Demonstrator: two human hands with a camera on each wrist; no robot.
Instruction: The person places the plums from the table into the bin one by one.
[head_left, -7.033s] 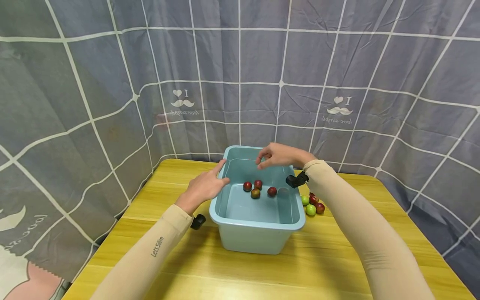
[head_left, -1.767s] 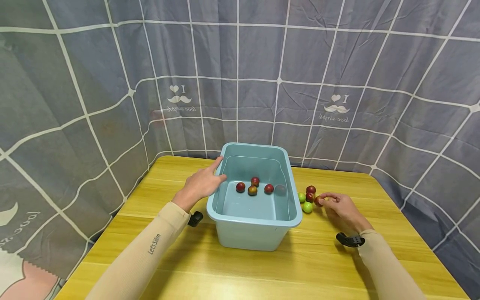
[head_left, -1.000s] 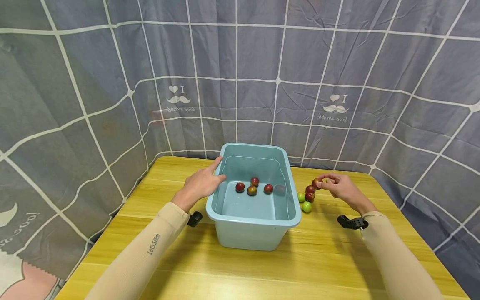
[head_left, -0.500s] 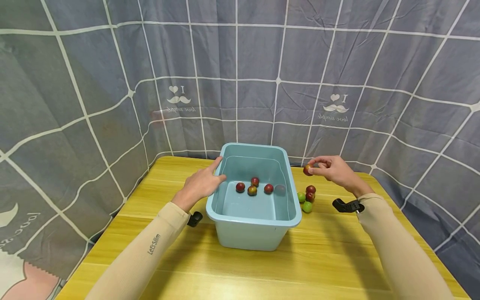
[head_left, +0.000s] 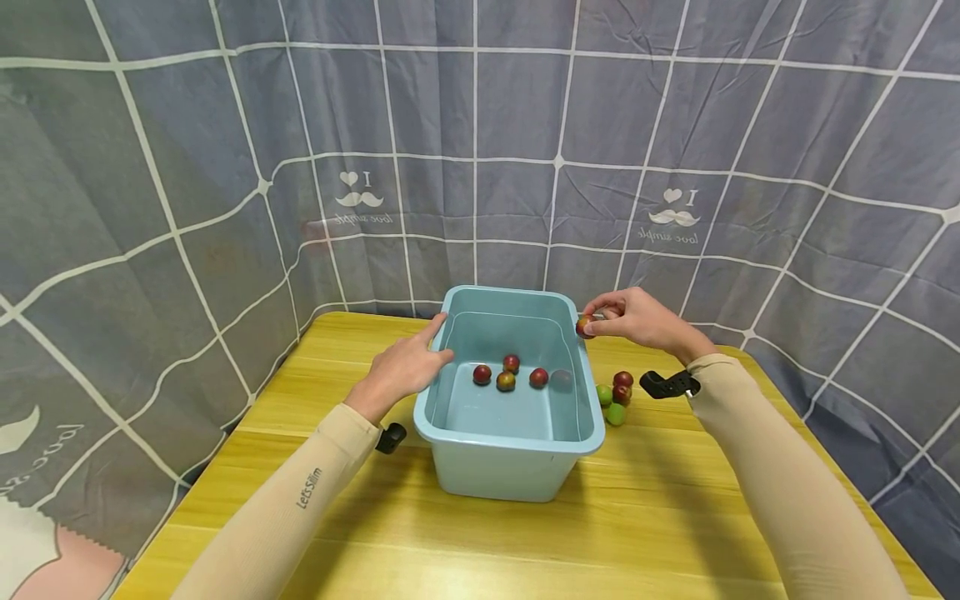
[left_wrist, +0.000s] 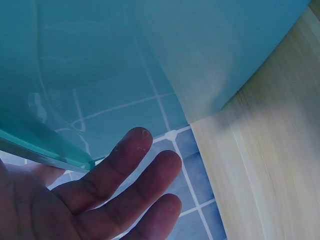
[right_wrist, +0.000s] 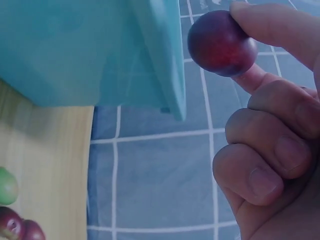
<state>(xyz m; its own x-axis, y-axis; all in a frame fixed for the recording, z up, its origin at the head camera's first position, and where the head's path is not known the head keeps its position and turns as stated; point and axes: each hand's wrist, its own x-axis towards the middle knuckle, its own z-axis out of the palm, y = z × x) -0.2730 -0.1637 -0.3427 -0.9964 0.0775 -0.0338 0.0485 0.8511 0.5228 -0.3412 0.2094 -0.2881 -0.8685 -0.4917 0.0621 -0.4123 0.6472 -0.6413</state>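
A dark red plum (head_left: 584, 326) is pinched between the thumb and index finger of my right hand (head_left: 647, 321), level with the right rim of a light blue tub (head_left: 510, 444). In the right wrist view, the held plum (right_wrist: 220, 45) appears just outside the tub wall (right_wrist: 150, 50), the other fingers curled beneath. My left hand (head_left: 403, 368) rests at the tub's left rim, thumb over the edge. In the left wrist view its fingers (left_wrist: 135, 197) extend loosely along the outside. Several red plums (head_left: 482, 375) lie on the tub floor.
Right of the tub, on the wooden table (head_left: 360, 533), sit red plums (head_left: 622, 379) and green round fruits (head_left: 616, 414) in a cluster. A grey checked curtain (head_left: 517, 200) hangs behind the table and along its sides.
My right hand, earlier above the tub, took a plum from the cluster at the right. It has carried it away from me and then left to the tub's rim. My left hand stays put.
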